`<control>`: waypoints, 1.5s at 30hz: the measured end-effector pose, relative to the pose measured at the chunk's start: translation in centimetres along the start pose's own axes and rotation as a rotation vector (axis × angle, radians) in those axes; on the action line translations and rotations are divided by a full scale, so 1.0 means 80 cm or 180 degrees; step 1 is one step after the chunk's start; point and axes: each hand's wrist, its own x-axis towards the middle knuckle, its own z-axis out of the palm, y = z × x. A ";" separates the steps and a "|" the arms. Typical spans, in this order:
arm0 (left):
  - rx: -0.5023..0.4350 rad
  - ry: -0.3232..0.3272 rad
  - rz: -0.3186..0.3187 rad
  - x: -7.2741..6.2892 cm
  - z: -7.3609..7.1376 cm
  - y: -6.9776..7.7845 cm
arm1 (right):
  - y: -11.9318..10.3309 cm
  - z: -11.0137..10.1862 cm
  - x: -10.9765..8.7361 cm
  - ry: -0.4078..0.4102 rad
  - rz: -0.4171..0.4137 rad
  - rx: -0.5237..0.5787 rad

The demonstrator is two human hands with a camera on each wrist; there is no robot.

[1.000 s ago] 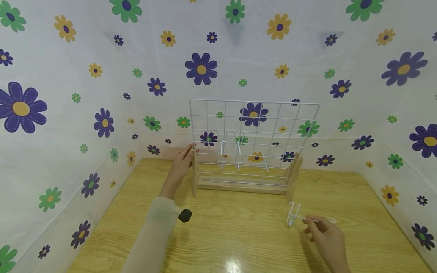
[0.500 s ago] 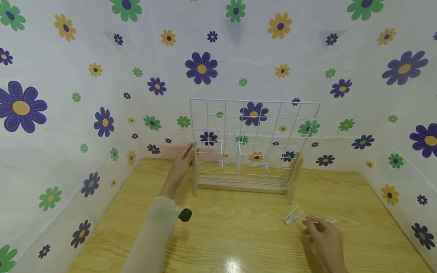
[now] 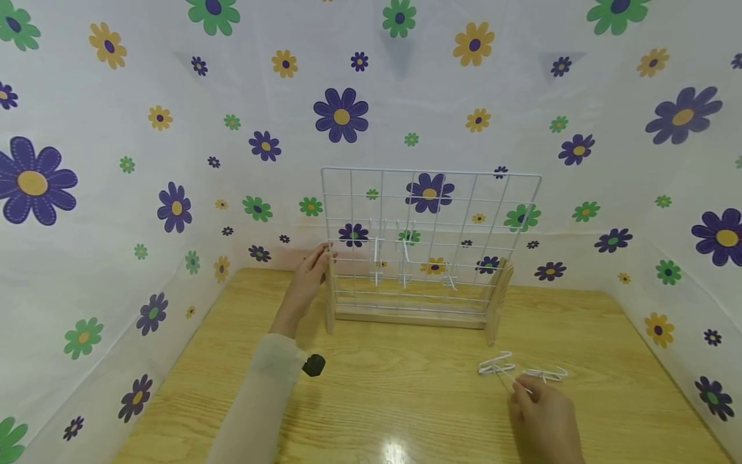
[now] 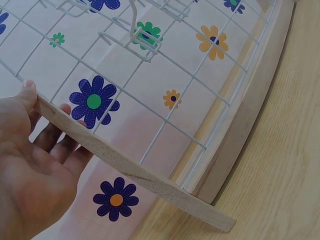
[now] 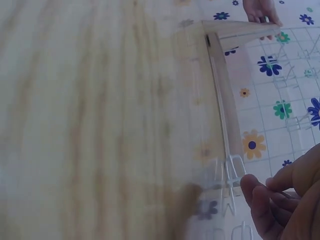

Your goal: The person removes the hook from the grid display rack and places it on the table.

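At the left end of a white wire grid rack (image 3: 431,173), my left hand (image 3: 304,283) grips the wooden side post (image 4: 130,167), thumb in front and fingers behind. My right hand (image 3: 547,412), low at the right, pinches the straight arm of a white wire hook (image 3: 495,368) between thumb and fingertips. The held hook's looped back end points left, close over the table, and shows blurred edges in the right wrist view. Beside those fingers lies a second white wire hook (image 3: 546,374), partly covered by the hand in the head view.
Three white hooks hang on the grid, a left one (image 3: 377,264), a middle one (image 3: 404,261) and a lower right one (image 3: 452,280). The rack's wooden base (image 3: 408,319) stands on the wood-grain table (image 3: 394,386). Flower-printed sheets (image 3: 440,84) enclose the back and sides.
The held hook has turned from upright to nearly flat, and my right hand has shifted slightly down and left, uncovering more of the second hook. My left hand stays on the post.
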 end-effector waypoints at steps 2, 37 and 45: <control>0.0026 0.0023 0.0015 0.000 0.000 -0.001 | 0.000 0.001 -0.002 -0.0042 -0.0052 -0.0085; -0.0136 -0.0028 -0.0172 -0.014 0.003 0.033 | 0.003 0.011 -0.005 -0.0474 0.0024 -0.0511; -0.0129 -0.0011 -0.0112 -0.008 0.001 0.020 | 0.004 0.012 -0.001 -0.0526 -0.0004 -0.0526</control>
